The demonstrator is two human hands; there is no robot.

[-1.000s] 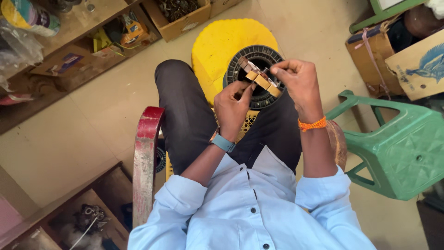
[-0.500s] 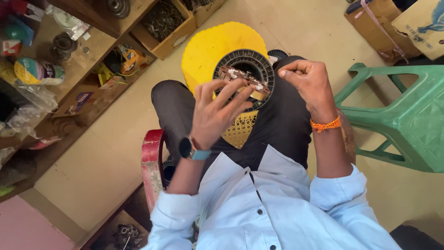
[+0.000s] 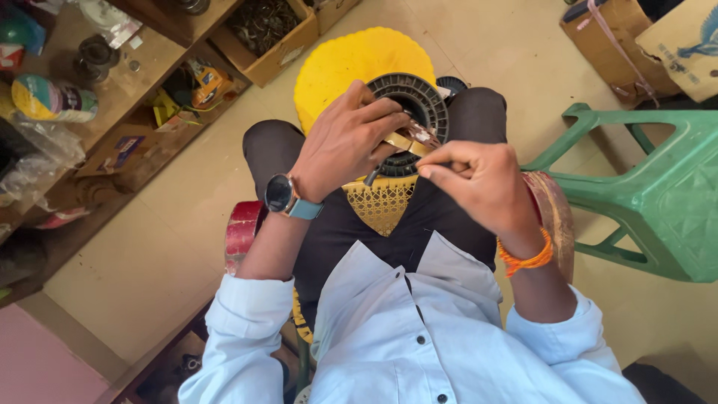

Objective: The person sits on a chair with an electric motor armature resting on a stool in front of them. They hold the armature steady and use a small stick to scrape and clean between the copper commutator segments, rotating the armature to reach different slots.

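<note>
Over the lap, seated worker, head view looking straight down.

Left hand: left hand (image 3: 345, 138) curled over the near rim of a black ribbed ring (image 3: 419, 105), fingers clenched on the ring and on a tan strip (image 3: 404, 142) that crosses it.

Right hand: right hand (image 3: 482, 179) pinched shut, thumb and forefinger closed on the near end of the tan strip; a thin dark rod (image 3: 372, 176) sticks out below, between the two hands. Which hand holds the rod, cannot tell.

Ring position: resting on the knees, partly over a yellow round disc (image 3: 336, 67) that lies behind it; a yellow mesh piece (image 3: 381, 203) sits on the lap just below.

Progress: judged mid-way. Strip appears laid across the ring's opening and gripped at both ends, but not seen fastened or wound around. How much of the ring is already covered is hidden by the left hand.

Left to do: seating the strip, by the look of it.

Surroundings: green plastic chair (image 3: 658, 187) to the right; wooden shelf (image 3: 112, 90) with clutter to the left; cardboard box (image 3: 273, 37) of small dark parts beyond.
</note>
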